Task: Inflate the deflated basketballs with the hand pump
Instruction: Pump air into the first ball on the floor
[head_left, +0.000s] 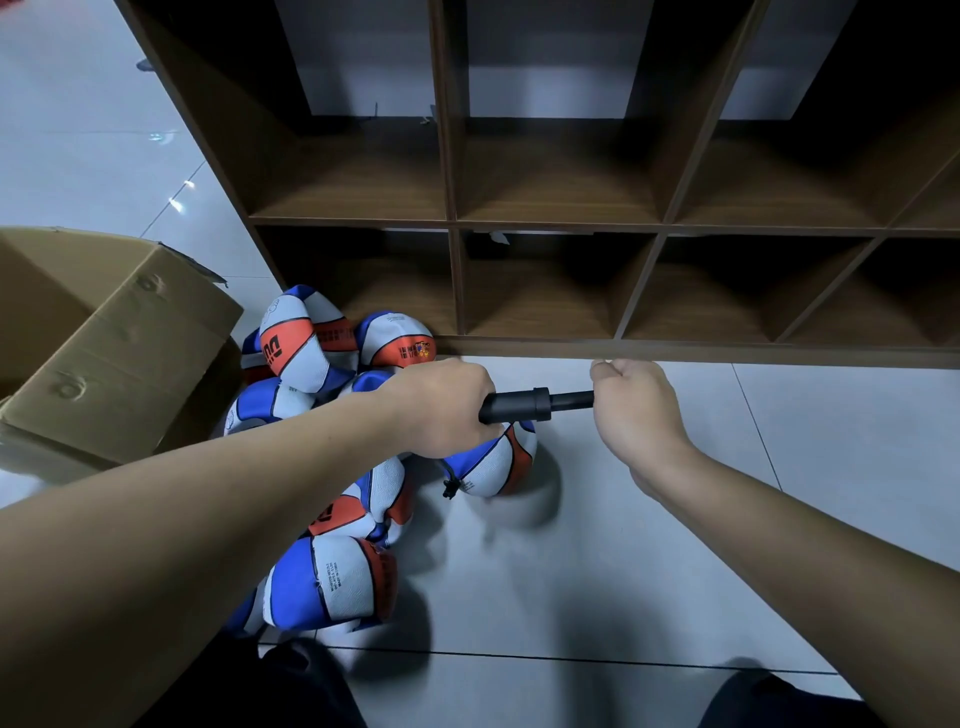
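A black hand pump (524, 406) is held level above the floor. My left hand (441, 405) grips its barrel, and my right hand (631, 400) grips the handle end at the right. Just below the pump lies a blue, white and orange basketball (493, 462) with a short black hose (449, 486) at its left side. A pile of several flat, deflated basketballs (322, 358) in the same colours spreads from the shelf corner down past my left forearm.
A brown wooden cubby shelf (550, 228) with open compartments stands on the floor right behind the pump. An open cardboard box (119, 343) sits at the left. Pale floor tiles (727, 519) stretch to the right. My knees show at the bottom edge.
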